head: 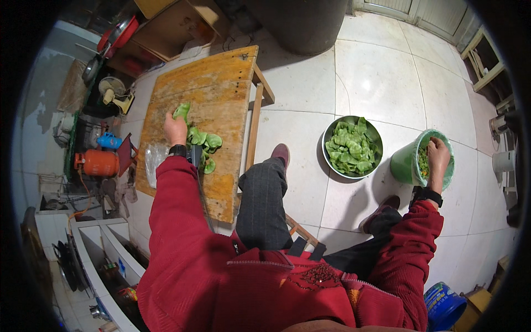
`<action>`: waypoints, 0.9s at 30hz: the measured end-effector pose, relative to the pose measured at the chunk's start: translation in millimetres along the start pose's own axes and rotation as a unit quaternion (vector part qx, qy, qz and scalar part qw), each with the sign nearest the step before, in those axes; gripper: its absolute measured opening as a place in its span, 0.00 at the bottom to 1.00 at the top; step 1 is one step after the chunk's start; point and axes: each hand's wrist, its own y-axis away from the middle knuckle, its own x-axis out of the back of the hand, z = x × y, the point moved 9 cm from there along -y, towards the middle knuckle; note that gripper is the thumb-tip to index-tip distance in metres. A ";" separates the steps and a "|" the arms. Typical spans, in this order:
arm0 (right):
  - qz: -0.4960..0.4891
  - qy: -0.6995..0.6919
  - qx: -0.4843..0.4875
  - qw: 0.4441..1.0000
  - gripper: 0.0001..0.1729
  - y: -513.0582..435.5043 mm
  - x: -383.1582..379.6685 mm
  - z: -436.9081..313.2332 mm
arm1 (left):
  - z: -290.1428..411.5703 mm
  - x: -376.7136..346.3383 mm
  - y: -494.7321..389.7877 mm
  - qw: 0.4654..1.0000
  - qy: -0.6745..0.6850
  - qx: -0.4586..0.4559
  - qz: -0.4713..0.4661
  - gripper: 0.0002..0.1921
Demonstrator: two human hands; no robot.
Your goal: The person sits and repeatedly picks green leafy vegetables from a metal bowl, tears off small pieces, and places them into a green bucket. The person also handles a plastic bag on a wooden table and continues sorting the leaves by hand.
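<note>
Over the wooden table (207, 91), my left hand (176, 129) has its fingers closed on a flat green bean pod (182, 110). More green pods (211, 142) lie on the tabletop beside my wrist, near a clear plastic bag (156, 159). My right hand (439, 155) is over the mouth of a green bin (404, 162) with a plastic liner, its fingers drawn together; whether they pinch anything is too small to tell. Green scraps lie in the bin. Between my hands, a round metal basin (378, 159) full of flat green pods (350, 147) stands on the tiled floor.
A large dark round container (307, 29) stands beyond the table. To the left are an orange gas cylinder (99, 162), a blue jug (109, 141) and a small fan (112, 91). A blue bucket (446, 307) stands at the lower right. My feet are on the floor near the basin.
</note>
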 end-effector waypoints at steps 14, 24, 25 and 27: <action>-0.369 -0.453 0.057 0.809 0.25 117.5 -101.9 -153.6 | 342.2 -134.8 260.7 0.671 0.527 0.033 -0.521 0.20; -0.281 -0.462 0.034 0.840 0.18 95.1 -89.5 -132.4 | 390.9 -176.4 335.8 0.596 0.528 0.003 -0.605 0.17; -0.285 -0.481 0.024 0.829 0.18 94.9 -89.4 -132.5 | 390.9 -179.7 336.6 0.581 0.536 0.019 -0.612 0.16; -0.294 -0.516 0.000 0.804 0.17 92.9 -89.3 -132.4 | 392.0 -185.2 339.7 0.537 0.560 0.066 -0.627 0.14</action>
